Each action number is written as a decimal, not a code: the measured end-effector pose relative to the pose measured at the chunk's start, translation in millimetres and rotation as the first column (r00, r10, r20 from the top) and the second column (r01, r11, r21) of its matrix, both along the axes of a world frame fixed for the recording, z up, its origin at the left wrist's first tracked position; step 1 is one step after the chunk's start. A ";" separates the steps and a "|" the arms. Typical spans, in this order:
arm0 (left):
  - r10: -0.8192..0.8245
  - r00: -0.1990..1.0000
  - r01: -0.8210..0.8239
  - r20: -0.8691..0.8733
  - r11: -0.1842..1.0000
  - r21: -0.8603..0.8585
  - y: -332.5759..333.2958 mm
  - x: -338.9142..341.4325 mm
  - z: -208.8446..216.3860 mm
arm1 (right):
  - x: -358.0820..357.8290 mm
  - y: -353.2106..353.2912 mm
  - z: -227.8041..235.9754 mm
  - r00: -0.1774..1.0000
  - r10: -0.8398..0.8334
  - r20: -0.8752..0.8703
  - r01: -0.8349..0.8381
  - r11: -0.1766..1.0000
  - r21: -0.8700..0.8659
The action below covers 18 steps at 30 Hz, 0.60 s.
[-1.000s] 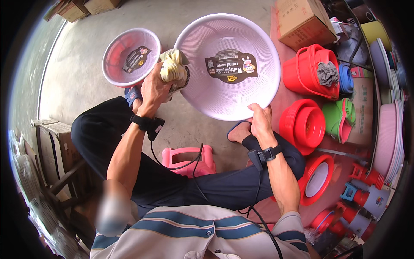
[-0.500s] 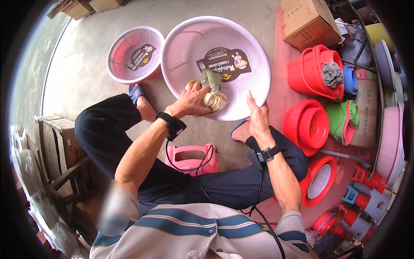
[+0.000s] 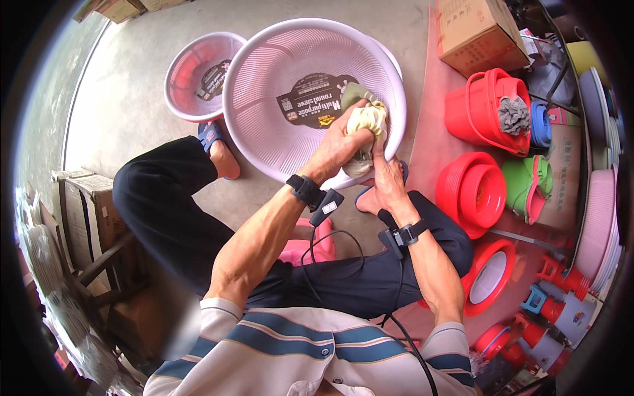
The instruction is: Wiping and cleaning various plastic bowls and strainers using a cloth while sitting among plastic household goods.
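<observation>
The person sits low, knees apart, a pink stool [image 3: 307, 241] between the legs. The right hand [image 3: 386, 181] holds the near rim of a large sieve [image 3: 284, 72], its grip closed on the edge below the cloth. The left hand [image 3: 340, 142] reaches over that rim with its grip closed on a cloth [image 3: 366, 122], pressing it against the inner wall at the sieve's right side. The cloth is a crumpled wad, pale yellow with a greenish fold on top. The sieve is a pale lilac, round plastic basin, its wall pierced all over with fine slots, a dark label stuck in its middle; it stands tilted toward the person on the concrete floor [image 3: 125, 112]. Just beyond it to the left lies a smaller sieve [image 3: 198, 76] with a reddish inside. To the right stand red buckets [image 3: 479, 109].
</observation>
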<state>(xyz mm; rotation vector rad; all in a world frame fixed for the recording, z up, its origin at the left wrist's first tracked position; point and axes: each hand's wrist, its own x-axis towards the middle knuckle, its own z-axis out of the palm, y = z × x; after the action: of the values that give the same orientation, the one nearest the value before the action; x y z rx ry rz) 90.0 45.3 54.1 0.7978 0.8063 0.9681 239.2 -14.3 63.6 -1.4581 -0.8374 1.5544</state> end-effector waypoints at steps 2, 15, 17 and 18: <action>-0.177 0.951 0.222 -0.255 0.962 0.161 0.4 -9.6 2.2 | 4.3 -5.2 -14.1 0.995 -0.018 0.099 0.013 0.999 0.051; 0.284 0.066 0.750 -0.957 0.619 0.236 -17.6 -90.9 -51.9 | 13.2 5.6 -9.0 0.966 -0.080 0.245 0.054 0.992 0.114; -0.023 0.228 0.691 -0.973 0.708 0.145 -19.2 -85.6 -40.5 | 9.8 7.0 -4.9 0.964 -0.099 0.246 0.058 0.984 0.169; -0.019 0.225 0.689 -0.974 0.710 0.145 -17.9 -89.3 -41.6 | 7.7 7.8 -1.3 0.961 -0.118 0.248 0.062 0.973 0.222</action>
<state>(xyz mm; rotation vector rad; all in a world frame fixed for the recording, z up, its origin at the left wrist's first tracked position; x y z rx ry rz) 0.8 27.4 12.6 2.1506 1.2316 0.1051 246.9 -6.5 62.3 -1.5383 -1.0409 1.1808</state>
